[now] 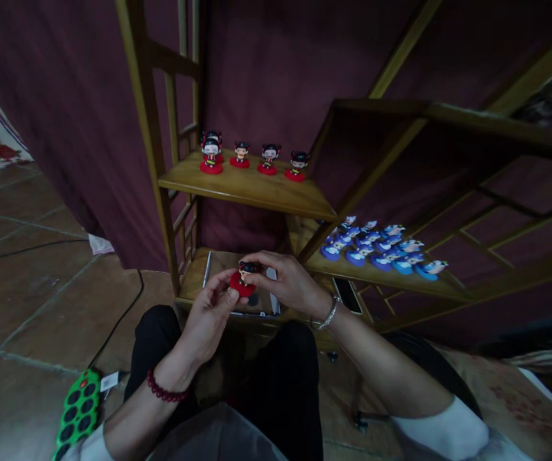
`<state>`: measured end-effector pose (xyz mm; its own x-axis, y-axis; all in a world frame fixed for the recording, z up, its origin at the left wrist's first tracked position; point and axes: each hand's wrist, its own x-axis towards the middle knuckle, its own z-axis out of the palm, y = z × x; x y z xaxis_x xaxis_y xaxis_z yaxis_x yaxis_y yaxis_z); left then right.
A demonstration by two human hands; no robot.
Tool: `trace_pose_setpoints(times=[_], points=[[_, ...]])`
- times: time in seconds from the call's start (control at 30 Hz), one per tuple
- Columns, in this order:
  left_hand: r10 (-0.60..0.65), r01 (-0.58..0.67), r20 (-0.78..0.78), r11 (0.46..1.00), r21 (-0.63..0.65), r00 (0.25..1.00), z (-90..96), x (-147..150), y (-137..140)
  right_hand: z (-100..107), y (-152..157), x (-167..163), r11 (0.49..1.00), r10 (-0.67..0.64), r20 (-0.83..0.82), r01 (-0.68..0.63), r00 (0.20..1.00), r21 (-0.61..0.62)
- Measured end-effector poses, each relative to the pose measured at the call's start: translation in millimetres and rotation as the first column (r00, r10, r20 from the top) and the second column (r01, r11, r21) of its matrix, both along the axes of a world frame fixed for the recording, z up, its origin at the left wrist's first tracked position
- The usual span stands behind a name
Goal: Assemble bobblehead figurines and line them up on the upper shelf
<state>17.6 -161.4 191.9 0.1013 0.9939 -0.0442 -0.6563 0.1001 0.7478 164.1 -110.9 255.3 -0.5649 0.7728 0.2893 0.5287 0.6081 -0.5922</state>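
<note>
A small black-haired figurine [244, 271] on a round red base [242, 285] is between my two hands, above a shallow box [223, 261] on the lower shelf. My left hand [211, 314] pinches the red base from the left. From the right, my right hand [283, 280] closes its thumb and fingers around the figurine's head and body. Several similar figurines with red bases, one of them a figurine with a pale face [211, 153], stand on the upper wooden shelf [247, 189]. The contents of the box are partly hidden behind my hands.
Several blue-based figurines [384, 246] stand in rows on the right shelf. A dark phone [347, 296] lies near my right wrist. Wooden shelf posts [148, 141] rise in front of a purple curtain [79, 128]. A green power strip [79, 410] lies on the floor at left.
</note>
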Motion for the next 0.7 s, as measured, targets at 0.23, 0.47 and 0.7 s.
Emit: trace_pose_setpoints(times=[0.23, 0.47, 0.7], points=[[-0.018, 0.025, -0.063, 0.994, 0.11, 0.998, 29.4, -6, 9, 29, 0, -1, 0.997, -0.01, -0.056, 0.015, 0.998, 0.082], [-0.017, 0.024, -0.042, 0.986, 0.165, 0.999, 43.8, 3, 14, 50, 2, 4, 0.993, -0.023, -0.027, 0.026, 0.999, 0.116], [-0.003, 0.008, -0.026, 0.979, 0.204, 1.0, 60.8, 6, 19, 66, 8, 6, 0.986, -0.023, -0.018, 0.026, 1.0, 0.164]])
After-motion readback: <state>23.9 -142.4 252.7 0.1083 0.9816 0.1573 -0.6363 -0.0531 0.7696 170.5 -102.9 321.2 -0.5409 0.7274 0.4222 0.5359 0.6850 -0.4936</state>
